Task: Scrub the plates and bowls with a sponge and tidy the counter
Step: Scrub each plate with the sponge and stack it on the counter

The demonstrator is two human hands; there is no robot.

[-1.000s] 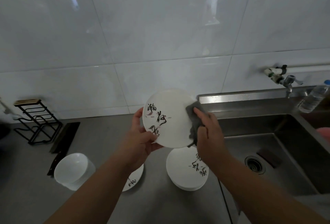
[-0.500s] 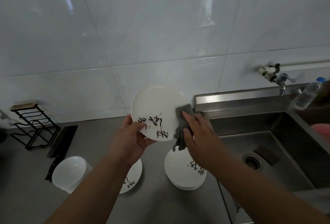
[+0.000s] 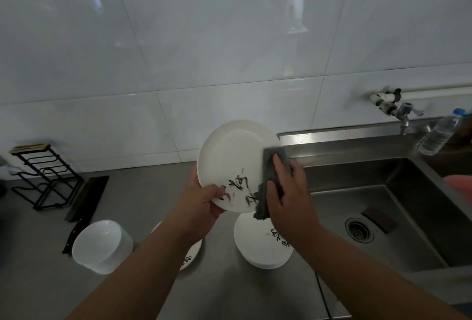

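doing: scrub | left hand [image 3: 204, 205] grips plate [image 3: 235, 156] by its low edge, up over surface [image 3: 143, 197] | right hand [image 3: 288, 192] holds sponge [image 3: 273, 161] on plate's right side | to do, likely: plates [image 3: 258, 245] and bowls [image 3: 99, 243] on surface, then tidy

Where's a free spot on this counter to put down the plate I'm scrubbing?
Bare counter lies behind the bowls, between the cleaver and the lone plate. Another bare strip runs along the near edge. The row of bowls, lone plate and plate stack beside the sink is crowded.
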